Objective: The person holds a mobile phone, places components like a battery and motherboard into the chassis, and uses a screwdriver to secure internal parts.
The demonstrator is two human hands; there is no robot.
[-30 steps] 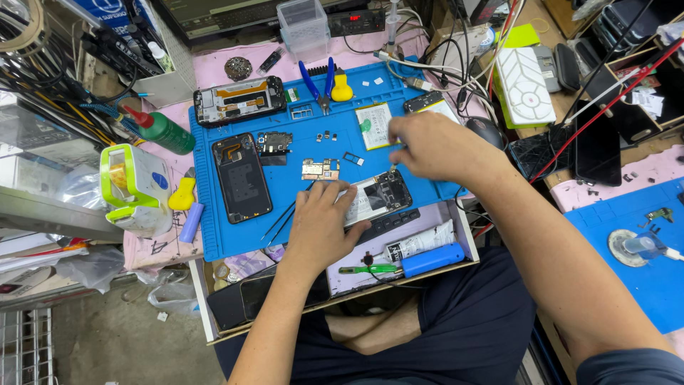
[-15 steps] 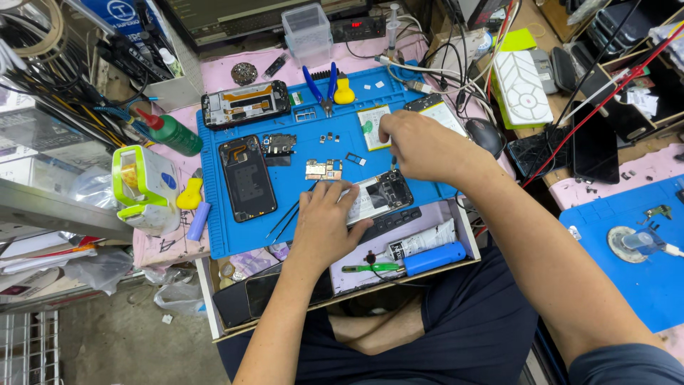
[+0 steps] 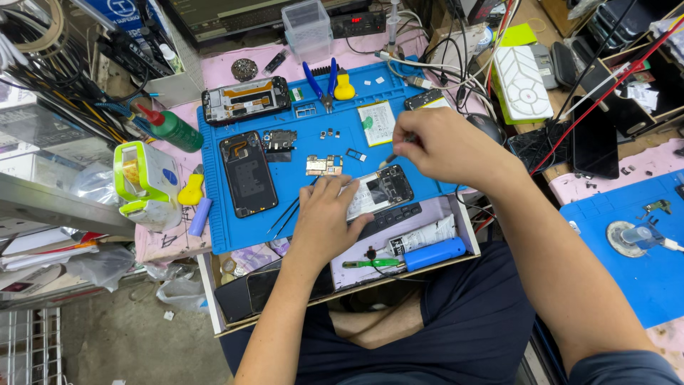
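An opened phone body (image 3: 379,191) lies near the front edge of a blue work mat (image 3: 299,153). My left hand (image 3: 328,217) rests flat on the mat and presses on the phone's left end. My right hand (image 3: 445,146) hovers above the phone's far end and grips a thin tool (image 3: 390,157) whose tip points down at the phone. A small circuit board (image 3: 324,165) sits just beyond my left fingers.
On the mat lie a black phone back (image 3: 247,173), a phone frame (image 3: 246,100), blue-handled pliers (image 3: 320,80) and small parts. A green bottle (image 3: 169,127) and a tape dispenser (image 3: 142,178) stand at the left. An open drawer (image 3: 399,246) holds a blue tool and a tube.
My right hand has drawn a little nearer to the phone's far end with the tool. The left hand has stayed on the phone.
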